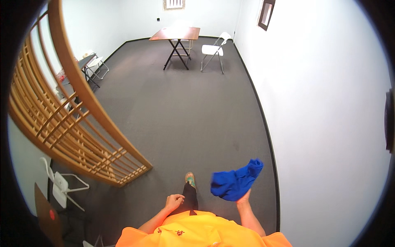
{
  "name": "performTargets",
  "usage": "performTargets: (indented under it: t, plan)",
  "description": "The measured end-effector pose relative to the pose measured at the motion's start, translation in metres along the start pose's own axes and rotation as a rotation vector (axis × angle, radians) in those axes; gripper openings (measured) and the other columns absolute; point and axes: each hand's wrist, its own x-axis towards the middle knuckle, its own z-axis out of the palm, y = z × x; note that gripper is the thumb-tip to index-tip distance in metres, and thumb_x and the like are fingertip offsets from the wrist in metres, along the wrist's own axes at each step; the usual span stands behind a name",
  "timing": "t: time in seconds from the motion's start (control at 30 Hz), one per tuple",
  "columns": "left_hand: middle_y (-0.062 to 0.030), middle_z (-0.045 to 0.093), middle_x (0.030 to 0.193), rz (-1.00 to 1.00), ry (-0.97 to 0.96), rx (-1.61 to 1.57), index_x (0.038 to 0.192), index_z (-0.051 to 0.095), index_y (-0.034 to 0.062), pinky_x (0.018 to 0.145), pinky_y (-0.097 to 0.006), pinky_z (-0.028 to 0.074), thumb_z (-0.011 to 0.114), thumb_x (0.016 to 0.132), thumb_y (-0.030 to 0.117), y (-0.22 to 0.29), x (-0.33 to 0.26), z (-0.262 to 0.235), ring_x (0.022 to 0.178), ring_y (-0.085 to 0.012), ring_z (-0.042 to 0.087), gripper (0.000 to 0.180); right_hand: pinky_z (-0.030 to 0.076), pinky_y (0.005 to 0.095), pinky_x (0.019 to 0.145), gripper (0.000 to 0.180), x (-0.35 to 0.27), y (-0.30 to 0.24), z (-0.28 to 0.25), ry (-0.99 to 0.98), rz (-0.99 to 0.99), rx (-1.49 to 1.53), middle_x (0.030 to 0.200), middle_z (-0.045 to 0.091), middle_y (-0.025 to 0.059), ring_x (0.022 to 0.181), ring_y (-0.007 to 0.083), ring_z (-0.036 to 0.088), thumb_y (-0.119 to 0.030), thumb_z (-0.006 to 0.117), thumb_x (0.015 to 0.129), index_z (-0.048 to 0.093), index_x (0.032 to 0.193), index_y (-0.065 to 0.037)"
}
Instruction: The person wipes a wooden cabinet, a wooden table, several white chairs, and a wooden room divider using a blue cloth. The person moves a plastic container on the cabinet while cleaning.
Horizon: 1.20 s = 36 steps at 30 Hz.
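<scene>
A bunched blue cloth (pixel 234 182) is held out at the right front, well above the floor. My right hand (pixel 243 199) grips it from below at its near edge, with the fingers mostly hidden behind the fabric. The cloth's folded upper end points toward the wall on the right. In front of my body, my left hand (pixel 174 202) is loosely closed, its fingers curled and no object showing in it. That hand is beside my dark trouser leg (pixel 189 199), and one shoe (pixel 189 179) shows ahead of it on the floor.
A wooden lattice screen (pixel 107 136) stands at the left, with a white folding chair (pixel 61 189) behind it. Farther off are a brown-topped folding table (pixel 181 33) and another white chair (pixel 212 50). A white wall (pixel 325 123) runs along the right, edging the dark grey floor (pixel 177 107).
</scene>
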Motion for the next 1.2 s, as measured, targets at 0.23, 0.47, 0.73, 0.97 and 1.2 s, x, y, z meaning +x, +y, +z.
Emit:
performTargets:
  t: [0.23, 0.47, 0.73, 0.97, 1.2]
  plan:
    - [-0.0082, 0.073, 0.083, 0.146, -0.001, -0.041, 0.103, 0.071, 0.0005, 0.071, -0.028, 0.055, 0.054, 0.089, 0.012, 0.13, 0.195, -0.057, 0.074, -0.0139, 0.07, 0.025, 0.038, 0.0502, 0.105, 0.05, 0.188, 0.025, 0.113, -0.082, 0.313, 0.023, 0.131, 0.053, 0.0149, 0.119, 0.0326, 0.051, -0.042, 0.038, 0.098, 0.051, 0.129, -0.005]
    - [-0.0081, 0.073, 0.084, 0.045, 0.075, -0.082, 0.102, 0.071, 0.0002, 0.071, -0.028, 0.055, 0.054, 0.089, 0.01, 0.234, 0.359, -0.126, 0.075, -0.0125, 0.069, 0.024, 0.044, 0.0483, 0.099, 0.036, 0.358, 0.023, 0.152, 0.14, 0.397, -0.187, 0.114, 0.062, 0.0129, 0.106, 0.0324, 0.058, -0.036, 0.044, 0.098, 0.06, 0.113, -0.007]
    - [-0.007, 0.072, 0.084, -0.086, 0.193, -0.187, 0.101, 0.071, 0.0006, 0.069, -0.026, 0.055, 0.053, 0.091, 0.008, 0.304, 0.562, -0.19, 0.074, -0.0118, 0.068, 0.022, 0.038, 0.0531, 0.107, 0.047, 0.644, 0.028, 0.189, -0.022, 0.595, -0.023, 0.129, 0.056, 0.0168, 0.12, 0.0354, 0.052, -0.04, 0.038, 0.099, 0.054, 0.127, -0.005]
    - [-0.0072, 0.071, 0.09, -0.018, 0.226, -0.409, 0.107, 0.069, 0.0005, 0.069, -0.024, 0.054, 0.054, 0.094, 0.011, 0.431, 0.703, -0.245, 0.076, -0.0114, 0.067, 0.022, 0.046, 0.0492, 0.098, 0.043, 0.837, 0.013, 0.315, -0.063, 0.558, -0.31, 0.125, 0.058, 0.0143, 0.113, 0.0311, 0.056, -0.033, 0.049, 0.097, 0.052, 0.129, -0.004]
    - [-0.0079, 0.072, 0.09, -0.159, 0.169, -0.462, 0.105, 0.069, 0.0009, 0.066, -0.025, 0.054, 0.053, 0.094, 0.011, 0.445, 0.857, -0.304, 0.075, -0.0127, 0.068, 0.022, 0.031, 0.0544, 0.112, 0.061, 0.999, 0.044, 0.377, 0.074, 0.612, -0.135, 0.146, 0.043, 0.0166, 0.132, 0.0367, 0.041, -0.048, 0.032, 0.1, 0.04, 0.143, -0.006]
